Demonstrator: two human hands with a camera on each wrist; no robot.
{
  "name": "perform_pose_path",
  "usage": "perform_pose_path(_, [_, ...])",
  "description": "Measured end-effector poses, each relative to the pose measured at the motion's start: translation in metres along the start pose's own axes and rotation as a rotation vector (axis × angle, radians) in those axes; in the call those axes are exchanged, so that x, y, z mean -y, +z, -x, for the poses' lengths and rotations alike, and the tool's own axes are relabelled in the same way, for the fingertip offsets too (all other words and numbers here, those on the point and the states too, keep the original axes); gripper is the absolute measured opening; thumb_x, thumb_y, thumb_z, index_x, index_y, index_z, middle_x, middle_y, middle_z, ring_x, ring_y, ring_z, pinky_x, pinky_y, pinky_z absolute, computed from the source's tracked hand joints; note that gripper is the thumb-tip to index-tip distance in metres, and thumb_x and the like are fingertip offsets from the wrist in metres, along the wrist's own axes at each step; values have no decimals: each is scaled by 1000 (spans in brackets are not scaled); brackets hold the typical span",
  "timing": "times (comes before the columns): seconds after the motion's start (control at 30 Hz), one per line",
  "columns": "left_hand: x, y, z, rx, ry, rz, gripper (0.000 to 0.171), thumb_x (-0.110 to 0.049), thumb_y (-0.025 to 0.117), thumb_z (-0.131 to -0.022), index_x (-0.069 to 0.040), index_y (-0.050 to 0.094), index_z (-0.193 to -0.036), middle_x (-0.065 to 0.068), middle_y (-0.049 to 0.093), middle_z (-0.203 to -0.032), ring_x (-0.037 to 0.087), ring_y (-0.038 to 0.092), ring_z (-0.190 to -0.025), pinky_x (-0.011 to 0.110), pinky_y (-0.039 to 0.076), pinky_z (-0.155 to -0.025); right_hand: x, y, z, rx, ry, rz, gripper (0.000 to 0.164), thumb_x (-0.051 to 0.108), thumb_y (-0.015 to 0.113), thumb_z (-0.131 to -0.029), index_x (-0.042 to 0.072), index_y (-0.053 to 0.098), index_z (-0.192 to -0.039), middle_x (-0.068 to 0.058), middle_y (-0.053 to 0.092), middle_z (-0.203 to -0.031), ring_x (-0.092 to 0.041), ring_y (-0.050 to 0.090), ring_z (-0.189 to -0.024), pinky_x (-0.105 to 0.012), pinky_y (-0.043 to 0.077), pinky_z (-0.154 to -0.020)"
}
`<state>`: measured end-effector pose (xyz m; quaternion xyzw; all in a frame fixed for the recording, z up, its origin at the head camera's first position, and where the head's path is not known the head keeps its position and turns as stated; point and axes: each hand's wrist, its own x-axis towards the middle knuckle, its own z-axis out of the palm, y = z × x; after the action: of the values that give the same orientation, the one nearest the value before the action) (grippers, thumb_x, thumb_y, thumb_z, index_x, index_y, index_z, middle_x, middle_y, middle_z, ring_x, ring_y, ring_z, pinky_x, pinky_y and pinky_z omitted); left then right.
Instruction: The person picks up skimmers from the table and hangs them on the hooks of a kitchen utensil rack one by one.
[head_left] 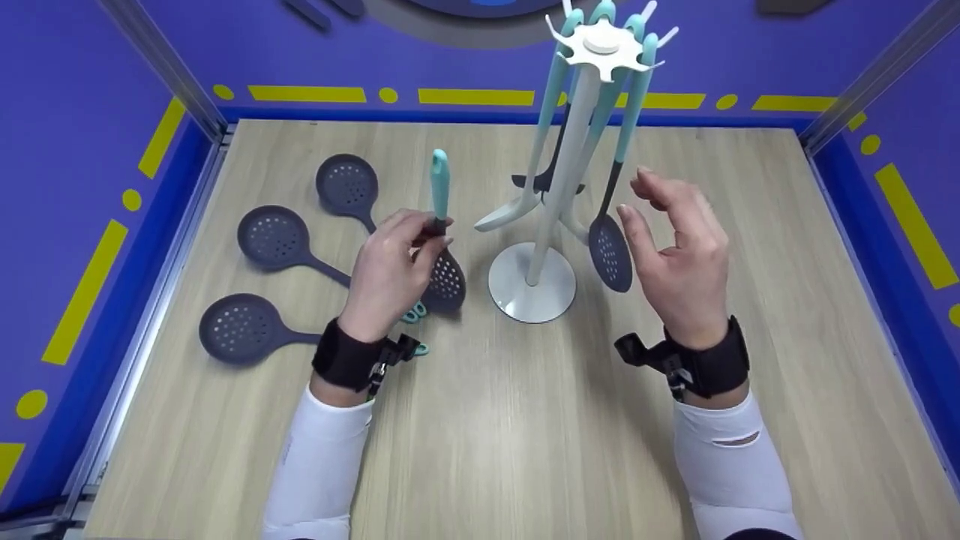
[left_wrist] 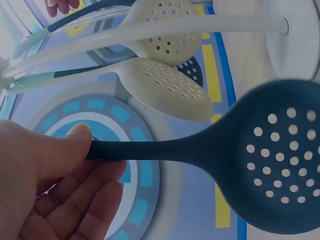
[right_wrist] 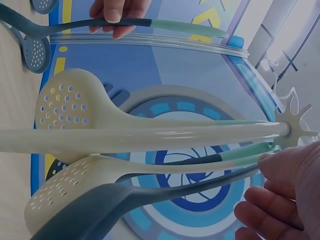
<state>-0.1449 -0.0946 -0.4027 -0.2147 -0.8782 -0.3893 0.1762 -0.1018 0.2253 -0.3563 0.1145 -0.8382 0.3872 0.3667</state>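
My left hand [head_left: 394, 262] pinches a dark perforated skimmer [head_left: 448, 281] by its shaft, just below the teal grip. It is upright, head down, left of the white rack [head_left: 559, 180]. In the left wrist view, the dark skimmer head [left_wrist: 285, 155] spreads out beyond the thumb. My right hand [head_left: 682, 251] is beside the rack's right side, thumb and index finger apart, nothing between them. Nearest to it hangs another dark skimmer [head_left: 610, 255] with a teal handle. Cream skimmers [right_wrist: 75, 107] and another dark one hang on the rack too.
Three dark skimmers lie on the wooden table at left: a back one [head_left: 346, 184], a middle one [head_left: 273, 238] and a front one [head_left: 240, 328]. Their handles point toward my left wrist. The rack stands on a round white base [head_left: 532, 300]. Blue panels [head_left: 465, 67] enclose the table.
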Motion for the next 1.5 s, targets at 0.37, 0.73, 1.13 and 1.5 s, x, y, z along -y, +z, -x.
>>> perform_pose_path(0.37, [-30,-2,3,-84,76,145,20,-29,74,-100,-10,76,-106,1,75,-102,5,70,-88,22,60,-79,13,9,10,37,-119,-66,28,3,78,-93,5,75,-120,-10,77,-106,-22,68,-93,-14,47,-79])
perform_pose_path(0.73, [-65,13,0,-76,155,218,25,-33,72,-101,-9,77,-104,1,75,-92,5,70,-82,19,59,-75,19,27,21,269,-195,-60,18,10,77,-96,6,77,-114,-7,77,-103,-21,70,-88,-22,56,-79])
perform_pose_path(1.13, [-81,26,-9,-80,187,254,22,-30,72,-102,-8,76,-104,1,73,-90,5,70,-80,19,59,-70,16,34,26,421,-257,-17,19,21,76,-98,9,78,-113,-3,77,-101,-17,71,-91,-32,60,-81])
perform_pose_path(1.5, [-84,34,-13,-92,181,292,22,-28,73,-101,-7,76,-105,2,73,-91,5,72,-80,16,59,-71,17,36,27,407,-249,-9,15,21,79,-96,7,75,-101,-3,74,-90,-19,69,-80,-29,59,-72])
